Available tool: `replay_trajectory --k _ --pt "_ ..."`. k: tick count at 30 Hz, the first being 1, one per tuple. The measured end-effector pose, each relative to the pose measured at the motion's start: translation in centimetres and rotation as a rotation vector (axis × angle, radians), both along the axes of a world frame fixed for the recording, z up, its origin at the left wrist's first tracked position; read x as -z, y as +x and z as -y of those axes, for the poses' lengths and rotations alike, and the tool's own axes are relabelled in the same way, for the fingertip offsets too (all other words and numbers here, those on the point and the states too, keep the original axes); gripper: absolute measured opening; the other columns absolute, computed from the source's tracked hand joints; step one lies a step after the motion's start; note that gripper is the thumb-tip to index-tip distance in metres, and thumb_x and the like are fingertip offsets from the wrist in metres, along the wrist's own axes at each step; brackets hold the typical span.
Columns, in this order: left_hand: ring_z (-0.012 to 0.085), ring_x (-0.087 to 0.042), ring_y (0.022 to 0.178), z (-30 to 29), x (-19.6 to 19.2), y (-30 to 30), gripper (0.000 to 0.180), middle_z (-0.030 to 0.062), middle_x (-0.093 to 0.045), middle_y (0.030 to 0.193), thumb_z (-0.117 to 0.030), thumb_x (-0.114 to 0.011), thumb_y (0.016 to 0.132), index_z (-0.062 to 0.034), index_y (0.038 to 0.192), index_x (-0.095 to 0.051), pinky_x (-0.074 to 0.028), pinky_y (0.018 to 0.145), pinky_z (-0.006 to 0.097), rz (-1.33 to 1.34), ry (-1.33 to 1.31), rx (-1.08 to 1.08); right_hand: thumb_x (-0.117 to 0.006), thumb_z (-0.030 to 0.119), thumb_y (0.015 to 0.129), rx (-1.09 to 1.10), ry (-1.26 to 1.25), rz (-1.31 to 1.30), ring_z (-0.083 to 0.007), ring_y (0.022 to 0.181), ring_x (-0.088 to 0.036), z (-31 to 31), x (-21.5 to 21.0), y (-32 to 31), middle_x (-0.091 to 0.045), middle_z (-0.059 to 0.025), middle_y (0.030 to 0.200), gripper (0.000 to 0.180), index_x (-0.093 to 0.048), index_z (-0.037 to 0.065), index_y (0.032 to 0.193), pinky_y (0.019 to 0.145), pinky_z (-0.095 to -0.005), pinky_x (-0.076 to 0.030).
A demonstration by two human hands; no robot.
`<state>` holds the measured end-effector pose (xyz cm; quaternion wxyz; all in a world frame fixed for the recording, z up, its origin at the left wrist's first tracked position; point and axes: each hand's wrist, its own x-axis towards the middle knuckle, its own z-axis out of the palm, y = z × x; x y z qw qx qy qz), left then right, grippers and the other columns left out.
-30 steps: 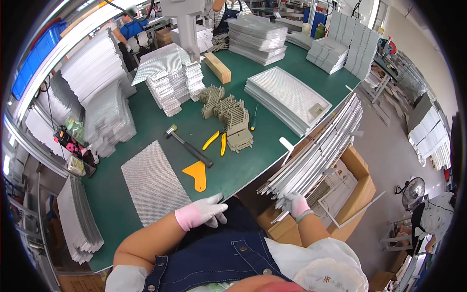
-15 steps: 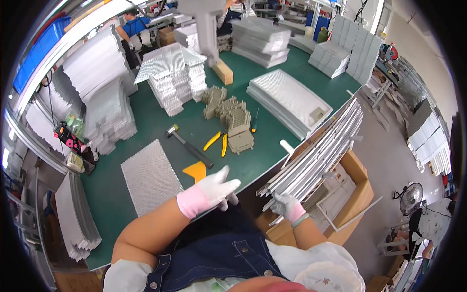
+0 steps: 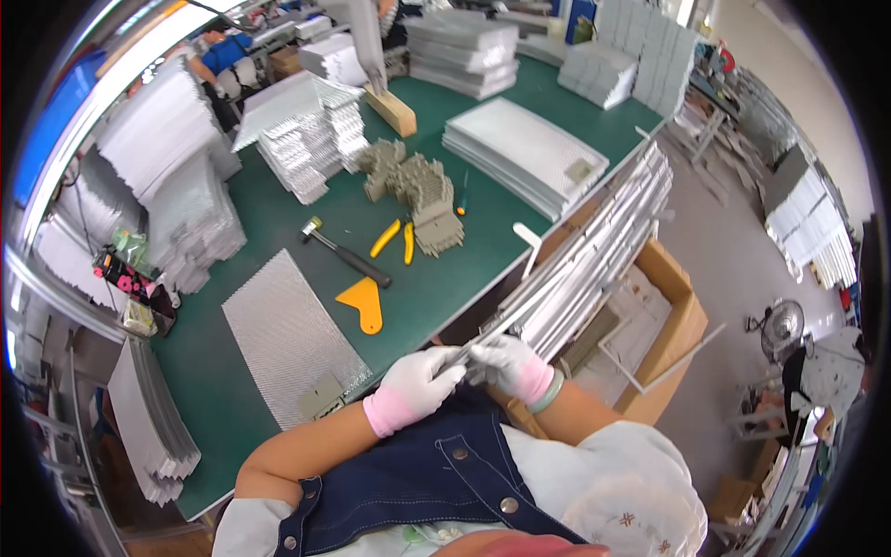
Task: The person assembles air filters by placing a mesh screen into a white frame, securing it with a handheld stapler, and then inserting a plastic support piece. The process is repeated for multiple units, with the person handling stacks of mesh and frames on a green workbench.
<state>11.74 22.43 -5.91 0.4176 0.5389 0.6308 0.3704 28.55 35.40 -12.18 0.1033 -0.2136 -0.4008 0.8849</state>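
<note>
Biggest thing here is the green surface (image 3: 436,283) across the middle of the frame, with a cardboard box (image 3: 687,314) tucked by its edge at centre right. A long bundle of metal strips (image 3: 594,251) slants over the box, and a grey mesh panel (image 3: 288,325) lies flat, left of centre.

The strip everyone's watching is the pale metal strip (image 3: 497,327) at lower middle, near end toward the person. Here's the change: half a second ago the left hand (image 3: 415,385) was loose over the surface edge, away from the right hand (image 3: 509,364). Now the hands are together, both pinched on that near end, though blur hides exact fingertip contact. So imo it's become a two-handed hold on one strip.

Smaller bits: a hammer (image 3: 357,263) and an orange scraper (image 3: 364,302) sit untouched near centre, and a little olive-grey piece (image 3: 322,397) rests at the panel's lower end.
</note>
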Motion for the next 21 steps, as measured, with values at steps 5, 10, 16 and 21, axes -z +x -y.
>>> replay_trajectory --k 5,10,16,21 --pt "0.0134 -0.07 0.072 7.2 -8.2 -3.9 0.029 0.0097 -0.073 0.086 -0.016 -0.058 0.091 0.0027 0.111 -0.067 -0.056 0.068 0.028 -0.016 -0.094 -0.221 -0.053 0.044 0.1 0.297 -0.191 -0.247 -0.0229 0.098 -0.062 -1.7 -0.1 -1.8 -0.063 -0.0083 0.111 0.043 -0.053 0.008 0.123 0.089 -0.0415 -0.051" --pt "0.0189 -0.069 0.07 22.4 -12.6 -10.8 0.034 0.0137 -0.07 0.079 -0.009 -0.072 0.08 0.0101 0.108 -0.067 -0.056 0.066 0.03 0.076 0.096 -0.45 -0.068 0.026 0.093 0.82 -0.429 -0.282 -0.0209 0.085 -0.062 -6.9 0.7 -2.7 -0.065 -0.0031 0.087 0.017 -0.063 0.011 0.1 0.077 -0.0356 -0.052" --pt "0.031 -0.05 0.125 23.3 -3.8 -8.7 0.087 0.0173 -0.052 0.136 -0.041 -0.075 0.084 -0.0066 0.151 -0.03 -0.04 0.107 0.047 0.626 0.777 -0.541 -0.067 0.016 0.094 0.728 -0.439 -0.234 -0.0185 0.082 -0.063 -1.4 -0.6 -6.2 -0.064 -0.0038 0.088 0.009 -0.061 0.009 0.095 0.075 -0.034 -0.056" --pt "0.0323 -0.06 0.113 19.3 -1.2 -4.8 0.041 0.0195 -0.062 0.11 -0.005 -0.049 0.098 -0.0043 0.139 -0.044 -0.05 0.097 0.046 0.524 0.864 -0.466 -0.06 0.028 0.099 0.483 -0.215 -0.179 -0.0174 0.086 -0.061 7.1 -2.3 -7.0 -0.061 -0.0012 0.095 0.018 -0.059 0.011 0.105 0.079 -0.0336 -0.051"
